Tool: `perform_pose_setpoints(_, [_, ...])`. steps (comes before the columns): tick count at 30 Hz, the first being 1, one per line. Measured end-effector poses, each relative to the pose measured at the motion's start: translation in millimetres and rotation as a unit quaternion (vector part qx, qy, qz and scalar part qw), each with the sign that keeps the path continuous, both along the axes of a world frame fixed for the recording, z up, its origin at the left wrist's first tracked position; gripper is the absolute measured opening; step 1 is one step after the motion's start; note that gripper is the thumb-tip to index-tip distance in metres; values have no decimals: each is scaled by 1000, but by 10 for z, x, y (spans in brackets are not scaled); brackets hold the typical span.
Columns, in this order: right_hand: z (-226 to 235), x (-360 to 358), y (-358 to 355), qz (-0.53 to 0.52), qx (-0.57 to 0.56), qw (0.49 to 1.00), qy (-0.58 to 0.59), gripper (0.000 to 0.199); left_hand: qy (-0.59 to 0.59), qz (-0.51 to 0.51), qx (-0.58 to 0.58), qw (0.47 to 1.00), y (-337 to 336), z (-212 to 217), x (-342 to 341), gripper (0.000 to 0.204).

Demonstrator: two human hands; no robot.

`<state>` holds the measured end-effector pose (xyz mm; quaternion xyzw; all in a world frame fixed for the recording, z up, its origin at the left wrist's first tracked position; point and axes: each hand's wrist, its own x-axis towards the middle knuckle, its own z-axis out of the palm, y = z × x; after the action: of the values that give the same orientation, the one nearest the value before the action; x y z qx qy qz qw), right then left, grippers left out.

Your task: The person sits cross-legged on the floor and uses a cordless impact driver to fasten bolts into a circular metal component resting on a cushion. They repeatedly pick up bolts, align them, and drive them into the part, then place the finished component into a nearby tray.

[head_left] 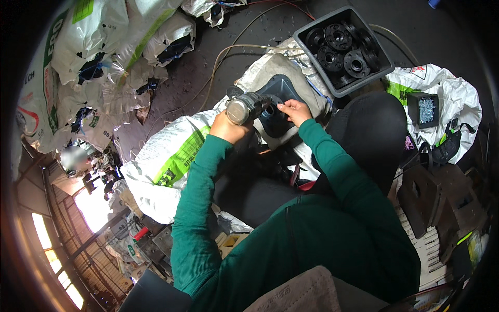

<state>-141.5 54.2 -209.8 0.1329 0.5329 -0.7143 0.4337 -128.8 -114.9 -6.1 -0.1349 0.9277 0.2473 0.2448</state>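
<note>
My left hand (pixel 227 128) grips a grey power tool (pixel 247 105) with a round metal rear end, its nose pointed at a dark moulded plastic part (pixel 282 89). That part lies on a white sack (pixel 270 66) in front of my knees. My right hand (pixel 294 111) rests on the part's round collar, fingers pressing it down just right of the tool's tip. Both arms wear green sleeves. The tool's tip is hidden between my hands.
A grey crate (pixel 311 50) of several black round flanges sits beyond the part. A small dark box of screws (pixel 427 109) lies on a white sack at right. Filled white sacks (pixel 99 57) pile up at left. Cables (pixel 218 67) cross the dark floor.
</note>
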Motion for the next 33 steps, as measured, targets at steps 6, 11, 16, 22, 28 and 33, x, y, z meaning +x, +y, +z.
perform_pose_setpoints(6, [7,-41,1,25,25,999,23,25,-33,105,13,994,90,67,80,41])
perform_pose_setpoints(11, [197,-36,53,-38,68,995,54,34,125,105,114,980,283,424,479,38])
perform_pose_setpoints(16, [664,-69,383,-103,-189,973,-88,44,136,96,158,973,576,722,1005,49])
perform_pose_setpoints(22, [1141,90,675,-55,-339,938,-56,59,161,127,183,961,778,792,1384,46])
perform_pose_setpoints(28, [1293,112,731,-25,-395,917,-55,65,188,139,172,957,817,925,1476,41])
perform_pose_setpoints(33, [1310,121,707,-8,-407,911,-59,71,88,212,181,956,787,1040,1506,39])
